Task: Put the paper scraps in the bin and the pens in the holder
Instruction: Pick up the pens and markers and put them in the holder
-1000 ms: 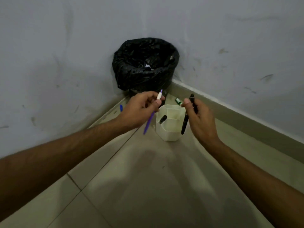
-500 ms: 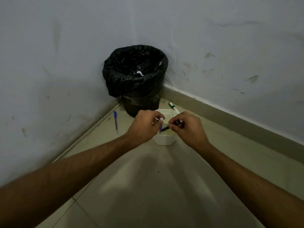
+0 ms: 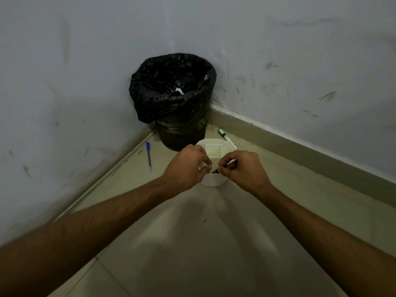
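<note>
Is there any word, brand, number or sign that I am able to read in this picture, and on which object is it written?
None can be read.
Green-capped marker: faint dark marks on its white barrel, too small and blurred to read.
Blue pen: no print visible.
White pen holder: plain wall, no label.
Black bin bag: no text; a white paper scrap inside shows no writing.

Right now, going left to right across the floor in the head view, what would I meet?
Blue pen → left hand → right hand. The white holder, bin and green marker overlap these, so their places are unclear.
</note>
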A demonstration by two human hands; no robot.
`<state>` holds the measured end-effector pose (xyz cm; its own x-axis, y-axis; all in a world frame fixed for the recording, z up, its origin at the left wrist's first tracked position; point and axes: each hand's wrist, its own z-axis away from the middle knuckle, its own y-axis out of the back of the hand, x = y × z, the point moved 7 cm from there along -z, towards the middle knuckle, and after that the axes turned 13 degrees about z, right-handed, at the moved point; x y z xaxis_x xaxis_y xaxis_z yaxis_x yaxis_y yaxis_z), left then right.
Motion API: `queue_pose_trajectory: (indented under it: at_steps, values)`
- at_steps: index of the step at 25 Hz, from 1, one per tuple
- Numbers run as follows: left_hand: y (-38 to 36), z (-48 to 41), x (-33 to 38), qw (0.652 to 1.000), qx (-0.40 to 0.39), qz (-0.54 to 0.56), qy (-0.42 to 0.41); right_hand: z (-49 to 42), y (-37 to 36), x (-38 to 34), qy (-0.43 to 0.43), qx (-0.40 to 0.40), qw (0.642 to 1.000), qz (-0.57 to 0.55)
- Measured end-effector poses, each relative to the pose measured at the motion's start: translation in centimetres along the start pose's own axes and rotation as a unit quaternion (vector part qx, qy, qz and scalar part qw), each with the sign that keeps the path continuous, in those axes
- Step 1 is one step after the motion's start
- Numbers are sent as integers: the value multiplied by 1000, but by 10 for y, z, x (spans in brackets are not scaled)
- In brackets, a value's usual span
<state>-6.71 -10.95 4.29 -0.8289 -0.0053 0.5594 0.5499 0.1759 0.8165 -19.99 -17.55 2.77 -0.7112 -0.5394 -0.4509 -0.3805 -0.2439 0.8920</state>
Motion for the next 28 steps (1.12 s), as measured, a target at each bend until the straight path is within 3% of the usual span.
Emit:
queue_pose_trajectory:
  at_steps: [5, 7, 11, 14, 20, 24, 28]
  values:
    - [-13, -4, 5, 999, -26, -17, -9, 2, -2, 2, 7, 11, 1000, 3]
    - [-17, -6, 3, 1000, -26, 11, -6, 1, 4, 8, -5, 50, 999, 4]
    - [7, 0, -20, 991, 83, 105, 22, -1, 20, 41, -108, 143, 980, -83]
    - [20, 9, -52, 986, 98, 106, 81, -7, 15, 72, -185, 153, 963, -126]
    - [47, 14, -123, 974, 83, 79, 196, -48, -3, 86, -174, 63, 981, -62]
    - [56, 7, -157, 958, 115, 85, 248, -108, -17, 79, -104, -12, 994, 41]
    - [56, -1, -182, 953, 127, 66, 268, -153, -58, 79, -42, -124, 978, 161]
